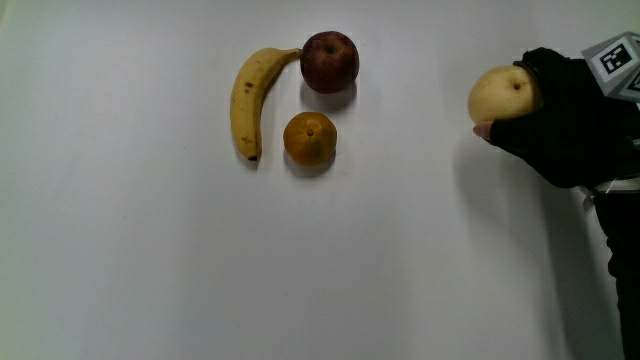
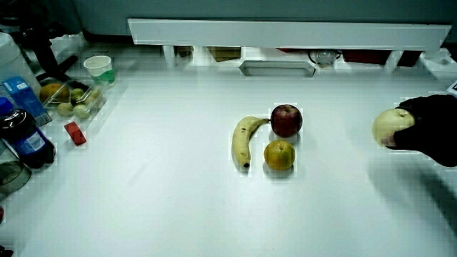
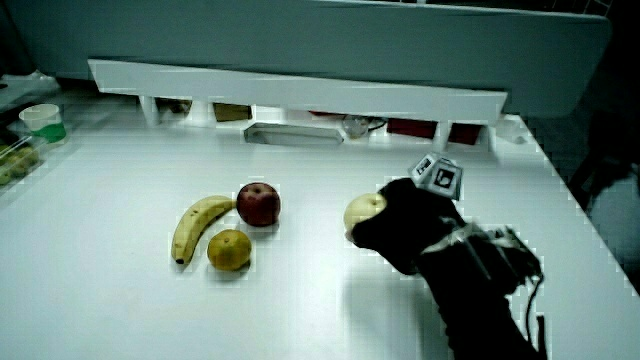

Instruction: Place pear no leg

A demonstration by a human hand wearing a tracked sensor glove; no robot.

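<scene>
Holding the pear at the main view's right edge, well apart from the apple, the hand has fingers closed around it; apparently lifted, it may roll if released early.

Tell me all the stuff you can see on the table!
banana: 1, yellow, beside the apple and the orange
apple: 1, dark red, at the banana's tip
orange: 1, orange, nearer the person than the apple
pear: 1, pale yellow, held in the hand
cup: 1, white and green, at the table's edge
bottle: 1, dark, blue label, at the table's edge
hand: 1, black glove, apart from the three fruits
</scene>
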